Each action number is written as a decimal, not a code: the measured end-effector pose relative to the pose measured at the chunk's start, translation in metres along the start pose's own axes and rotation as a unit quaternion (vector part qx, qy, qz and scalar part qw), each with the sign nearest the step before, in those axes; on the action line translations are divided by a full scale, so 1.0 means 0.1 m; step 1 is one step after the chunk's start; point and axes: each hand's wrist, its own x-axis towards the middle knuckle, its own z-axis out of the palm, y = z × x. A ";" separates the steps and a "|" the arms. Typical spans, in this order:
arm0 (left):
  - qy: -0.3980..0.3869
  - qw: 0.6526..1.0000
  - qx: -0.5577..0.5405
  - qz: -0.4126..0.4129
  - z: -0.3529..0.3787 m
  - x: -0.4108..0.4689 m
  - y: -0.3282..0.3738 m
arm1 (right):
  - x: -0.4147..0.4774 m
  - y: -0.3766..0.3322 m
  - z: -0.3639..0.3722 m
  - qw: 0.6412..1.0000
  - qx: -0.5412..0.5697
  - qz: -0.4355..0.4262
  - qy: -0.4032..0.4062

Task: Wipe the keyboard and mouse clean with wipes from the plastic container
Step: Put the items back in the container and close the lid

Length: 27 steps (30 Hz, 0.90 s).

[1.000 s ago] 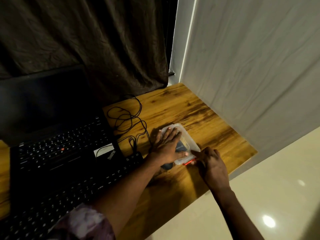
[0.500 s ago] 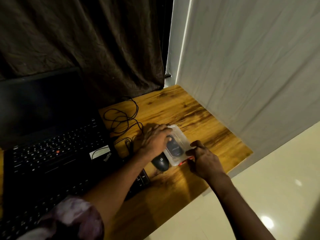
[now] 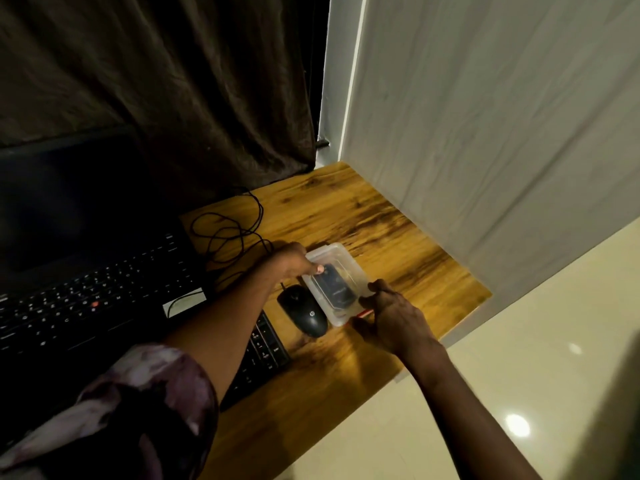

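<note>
The left hand [image 3: 290,264] curls its fingers round the far left edge of a clear rectangular plastic container [image 3: 341,251], one fingertip pressed on the lid. The right hand [image 3: 390,315] pinches the container's near right corner between thumb and bent fingers, just beside a small red tab [image 3: 363,313] on the near end. Through the clear plastic a dark packet shows; what it holds cannot be made out. The container sits flat on a wooden table with a warm, streaked grain [image 3: 398,237], towards its right end and near the front edge.

Touching or just beside the container's left side lies a black computer mouse [image 3: 306,315] with a pale logo on its back. To the left of the mouse is the end of a black external keyboard [image 3: 264,351], mostly hidden under the left forearm and its purple-and-white patterned sleeve [image 3: 138,393]. Further left stands an open black laptop [image 3: 86,289] with a dark screen and a red pointing nub among its keys. A thin black cable [image 3: 225,233] lies in loose loops on the wood behind the left hand.

Behind the table hangs a creased dark brown curtain [image 3: 173,81]. A white cloth sheet [image 3: 485,116] hangs along the right side of the table. Below and to the right lies a glossy cream tiled floor [image 3: 536,341], showing a bright round reflection of a light.
</note>
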 end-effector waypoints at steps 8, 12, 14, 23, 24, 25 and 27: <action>0.070 0.994 -0.079 0.019 0.11 0.01 0.03 | 0.02 -0.01 0.04 1.000 0.013 0.009 0.006; 0.131 0.989 -0.062 0.036 0.16 -0.01 -0.01 | 0.05 -0.03 0.05 1.000 0.009 0.012 0.008; 0.149 0.986 -0.067 0.040 0.19 -0.02 -0.03 | 0.06 -0.03 0.05 1.000 0.004 0.012 0.009; 0.208 0.975 0.027 0.069 0.27 -0.14 -0.05 | 0.07 -0.02 0.08 1.000 -0.005 0.011 0.017; 0.210 0.972 0.067 0.081 0.28 -0.16 -0.05 | 0.08 -0.01 0.09 1.000 -0.006 0.012 0.017; 0.218 0.965 0.110 0.090 0.29 -0.23 -0.05 | 0.08 -0.02 0.08 1.000 -0.007 0.011 0.012; 0.252 0.947 0.161 0.113 0.33 -0.37 -0.08 | 0.09 -0.03 0.06 1.000 -0.014 0.007 0.006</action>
